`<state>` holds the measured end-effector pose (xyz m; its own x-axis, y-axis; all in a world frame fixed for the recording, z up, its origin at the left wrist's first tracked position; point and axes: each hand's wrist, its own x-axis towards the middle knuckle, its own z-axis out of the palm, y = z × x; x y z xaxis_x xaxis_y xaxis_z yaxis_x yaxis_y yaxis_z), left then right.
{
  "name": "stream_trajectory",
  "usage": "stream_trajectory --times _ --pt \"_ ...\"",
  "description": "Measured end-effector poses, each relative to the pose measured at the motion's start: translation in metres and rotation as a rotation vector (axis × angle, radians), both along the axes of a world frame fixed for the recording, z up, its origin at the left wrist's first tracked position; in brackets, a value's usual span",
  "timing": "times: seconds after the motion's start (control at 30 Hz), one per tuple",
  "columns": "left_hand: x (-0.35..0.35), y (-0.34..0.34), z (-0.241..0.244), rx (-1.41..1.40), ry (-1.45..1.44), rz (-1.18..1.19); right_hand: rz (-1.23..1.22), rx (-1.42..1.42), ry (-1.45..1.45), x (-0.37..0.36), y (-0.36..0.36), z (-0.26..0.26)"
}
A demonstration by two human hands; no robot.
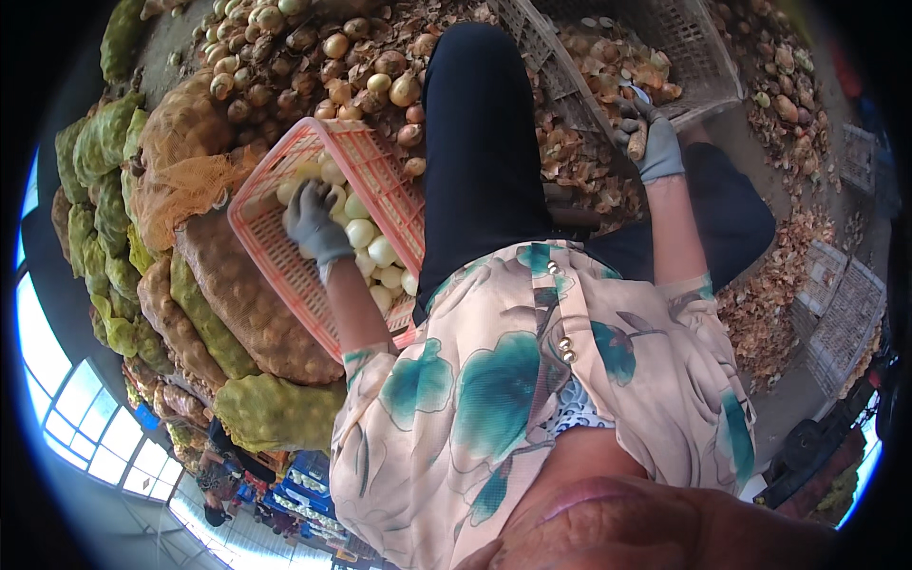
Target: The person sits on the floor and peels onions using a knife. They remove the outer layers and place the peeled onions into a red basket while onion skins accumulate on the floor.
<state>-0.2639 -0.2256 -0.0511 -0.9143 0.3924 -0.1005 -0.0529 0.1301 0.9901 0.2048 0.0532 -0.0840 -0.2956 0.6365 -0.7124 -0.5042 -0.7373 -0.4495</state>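
My left hand (317,222), in a grey glove, reaches into a pink-red plastic crate (324,135). Its fingers lie over several peeled white onions (360,232); whether they grip one is hidden beneath the glove. My right hand (654,146), gloved too, is closed around the wooden handle of a knife (638,140). The blade points away from me, above onion skins (605,60) in a grey slatted crate (695,50).
Unpeeled onions (335,46) are heaped ahead on the left. Filled mesh sacks (249,292) line the left side. Loose skins (762,313) cover the floor at right, beside grey crates (848,320). Farther back on the left, a person (214,484) is near blue crates (306,484).
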Motion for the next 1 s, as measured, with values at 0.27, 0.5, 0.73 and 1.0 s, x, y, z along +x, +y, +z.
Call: stream_trajectory --times 0.27,0.5,0.73,1.0 --pt "-0.027 0.190 -0.176 -0.743 0.256 -0.586 0.017 0.079 0.063 -0.006 0.000 -0.001" --pt "0.022 0.229 -0.218 -1.231 0.338 -0.437 -0.017 0.096 -0.100 0.000 -0.012 0.004" --pt "-0.003 0.222 -0.218 -0.903 0.212 -0.357 0.043 0.136 -0.265 -0.021 -0.013 0.023" --pt "0.032 0.246 0.033 0.232 -0.228 -0.647 0.066 0.383 -0.261 -0.041 -0.019 0.084"
